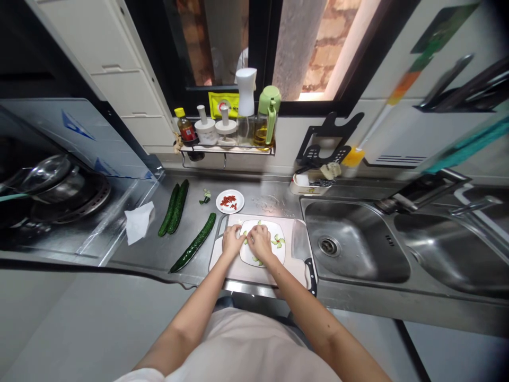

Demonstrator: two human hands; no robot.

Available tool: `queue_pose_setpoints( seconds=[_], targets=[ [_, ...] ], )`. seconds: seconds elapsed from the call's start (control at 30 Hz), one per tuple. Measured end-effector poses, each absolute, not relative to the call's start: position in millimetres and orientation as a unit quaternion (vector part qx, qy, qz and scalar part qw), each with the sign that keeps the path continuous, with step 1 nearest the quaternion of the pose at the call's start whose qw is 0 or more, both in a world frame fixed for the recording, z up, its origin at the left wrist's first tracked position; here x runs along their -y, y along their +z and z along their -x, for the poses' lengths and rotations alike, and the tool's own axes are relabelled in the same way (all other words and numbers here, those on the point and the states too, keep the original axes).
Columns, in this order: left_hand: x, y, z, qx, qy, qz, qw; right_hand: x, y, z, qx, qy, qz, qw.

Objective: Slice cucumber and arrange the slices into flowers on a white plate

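On a pale pink cutting board (234, 273) rests a white square plate (282, 254) decorated with small green cucumber slices (278, 241), with a red bit among those at the right. My left hand (232, 242) is at the plate's left edge, its fingers closed at a small cucumber slice. My right hand (259, 242) reaches over the middle of the plate, fingers bent down and pinched at the same spot. It hides part of the plate. A cleaver (301, 241) with a black handle lies along the board's right side.
Behind the board stands a small white plate (240, 209) of chopped red pieces. Whole cucumbers (194, 245) and cucumber scraps (205, 198) lie to the left, beside a white paper towel (139, 223). A double steel sink (358, 239) is at right; a condiment rack (228, 150) hangs above.
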State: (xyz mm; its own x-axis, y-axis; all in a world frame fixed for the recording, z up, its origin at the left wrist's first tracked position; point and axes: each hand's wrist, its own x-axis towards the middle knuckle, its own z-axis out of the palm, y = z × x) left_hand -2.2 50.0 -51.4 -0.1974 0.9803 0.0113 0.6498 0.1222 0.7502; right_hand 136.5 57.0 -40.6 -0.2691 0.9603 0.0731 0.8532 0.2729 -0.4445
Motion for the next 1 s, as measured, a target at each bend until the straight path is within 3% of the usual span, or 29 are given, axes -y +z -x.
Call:
queue_pose_setpoints(
  seconds=[0.63,1.0],
  targets=[
    [-48,-51,0,-0.706,0.314,-0.582,0.253,-56,-39,-137,0.781,0.159,0.580,0.170],
    [-50,-44,3,-0.711,0.340,-0.561,0.253,-56,-28,-145,0.744,0.179,0.604,0.221]
  ],
)
